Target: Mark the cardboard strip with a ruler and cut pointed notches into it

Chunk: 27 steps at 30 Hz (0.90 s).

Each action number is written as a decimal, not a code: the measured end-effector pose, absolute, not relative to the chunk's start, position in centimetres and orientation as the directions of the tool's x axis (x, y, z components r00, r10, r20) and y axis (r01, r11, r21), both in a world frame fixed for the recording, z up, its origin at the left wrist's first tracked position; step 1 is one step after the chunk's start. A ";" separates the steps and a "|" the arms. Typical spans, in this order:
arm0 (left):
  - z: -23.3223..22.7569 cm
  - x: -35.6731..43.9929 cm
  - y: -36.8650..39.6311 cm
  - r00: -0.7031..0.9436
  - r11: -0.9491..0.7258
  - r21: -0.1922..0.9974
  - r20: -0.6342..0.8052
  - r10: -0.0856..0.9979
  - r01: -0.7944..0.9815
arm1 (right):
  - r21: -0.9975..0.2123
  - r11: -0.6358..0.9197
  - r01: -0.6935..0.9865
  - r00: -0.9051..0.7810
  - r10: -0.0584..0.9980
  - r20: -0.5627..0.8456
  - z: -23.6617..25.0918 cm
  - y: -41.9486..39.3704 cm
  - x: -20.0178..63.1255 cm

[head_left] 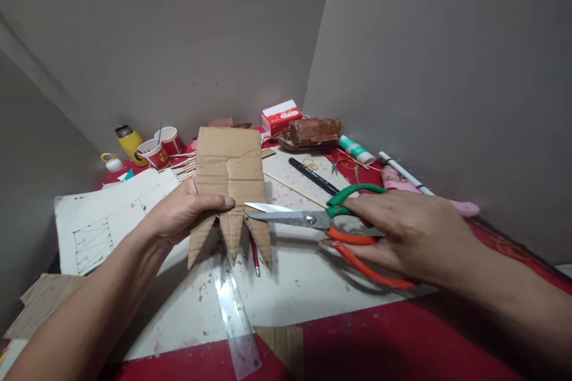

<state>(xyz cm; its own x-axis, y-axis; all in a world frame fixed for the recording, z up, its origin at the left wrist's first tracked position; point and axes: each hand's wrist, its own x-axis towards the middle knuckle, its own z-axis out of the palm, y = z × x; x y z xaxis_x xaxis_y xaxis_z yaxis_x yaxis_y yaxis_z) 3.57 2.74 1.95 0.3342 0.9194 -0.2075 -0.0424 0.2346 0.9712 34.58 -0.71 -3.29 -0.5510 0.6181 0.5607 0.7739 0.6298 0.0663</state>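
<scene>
My left hand (pixel 196 205) grips a piece of brown corrugated cardboard (pixel 232 161) by its left side, the thumb lying across the front. The lower edge of the cardboard is cut into pointed teeth. In my right hand (pixel 402 226) is a pair of scissors (pixel 308 219) with one green and one orange handle. The blades are slightly parted, and their tips lie at the cardboard just above a notch between two teeth. Below the cardboard are a clear plastic ruler (pixel 236 315) and a dark red pencil (pixel 255 256), each partly hidden by it.
A sheet with a pencil drawing (pixel 96 232) lies left. Behind stand a yellow bottle (pixel 131 144), paper cups (pixel 156 155), a red-white box (pixel 281 118) and a brown model (pixel 315 133). A black marker (pixel 313 175) and a glue tube (pixel 356 150) lie right. Cardboard scraps (pixel 44 300) lie front left.
</scene>
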 end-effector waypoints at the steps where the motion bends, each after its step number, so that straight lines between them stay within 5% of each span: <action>1: 2.0 3.6 2.7 0.337 0.243 0.969 -0.214 0.917 -0.046 | 0.070 0.635 0.770 -0.551 0.606 0.574 -3.3 -0.7 34.6; 19: 1.8 4.8 1.7 0.211 0.212 0.969 -0.182 0.960 -0.127 | 0.169 0.591 0.789 -0.564 0.585 0.583 -3.0 -1.7 34.4; 27: 2.1 5.3 0.9 0.124 0.187 0.968 -0.167 0.978 -0.168 | 0.101 0.617 0.781 -0.540 0.584 0.607 -3.1 -1.9 34.1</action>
<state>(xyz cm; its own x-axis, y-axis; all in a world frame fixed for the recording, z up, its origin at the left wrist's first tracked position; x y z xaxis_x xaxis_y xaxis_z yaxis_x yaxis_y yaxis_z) 5.26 0.87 2.14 0.1235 0.9781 -0.1675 -0.1679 0.1869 0.9679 34.06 -1.93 -3.09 -0.5396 0.5837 0.6068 0.7808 0.6165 0.1012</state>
